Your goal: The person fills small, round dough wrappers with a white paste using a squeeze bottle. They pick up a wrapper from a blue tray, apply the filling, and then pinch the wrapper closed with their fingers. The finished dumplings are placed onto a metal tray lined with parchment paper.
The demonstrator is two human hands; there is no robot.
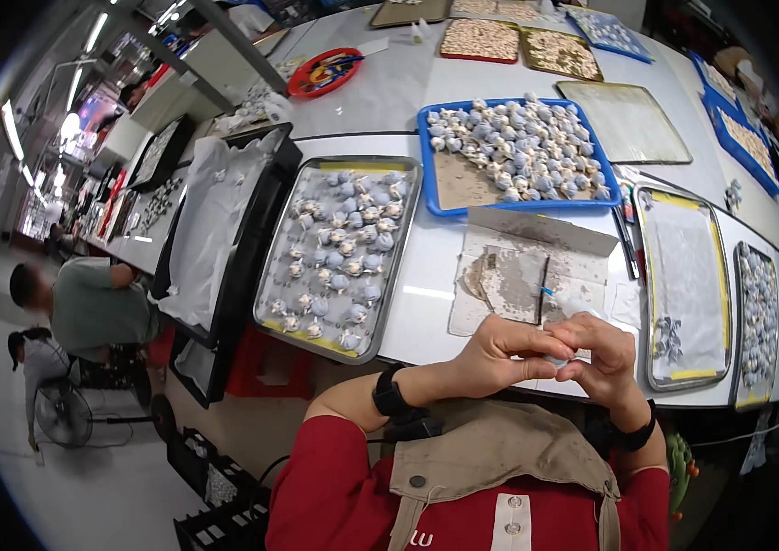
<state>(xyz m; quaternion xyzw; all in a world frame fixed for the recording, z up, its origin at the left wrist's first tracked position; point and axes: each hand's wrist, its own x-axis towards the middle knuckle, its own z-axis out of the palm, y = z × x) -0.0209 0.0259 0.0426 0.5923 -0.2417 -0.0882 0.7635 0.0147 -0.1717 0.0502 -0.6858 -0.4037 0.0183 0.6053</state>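
My left hand [498, 353] and my right hand [603, 356] meet in front of my chest, both closed with thumbs and fingertips pinching. Between them is a small pale grey-blue piece [557, 362], mostly covered by the fingers. Just beyond lies a stained, opened-out cardboard sheet [481, 250] with a thin dark stick [544, 285] on it; a blue-tipped item [548, 291] is beside the stick. Farther off, a blue tray [449, 213] bears a heap of small round grey-blue and cream figures [527, 151]. A metal tray [392, 303] to the left carries more such figures, spaced apart.
Black crates [224, 303] lined with white sheeting stand left of the metal tray. To the right are a paper-lined tray [691, 275] and a narrow filled tray [756, 312]. A red basin [316, 84] sits at the far left; a seated person [95, 308] and a fan [63, 410] are beyond.
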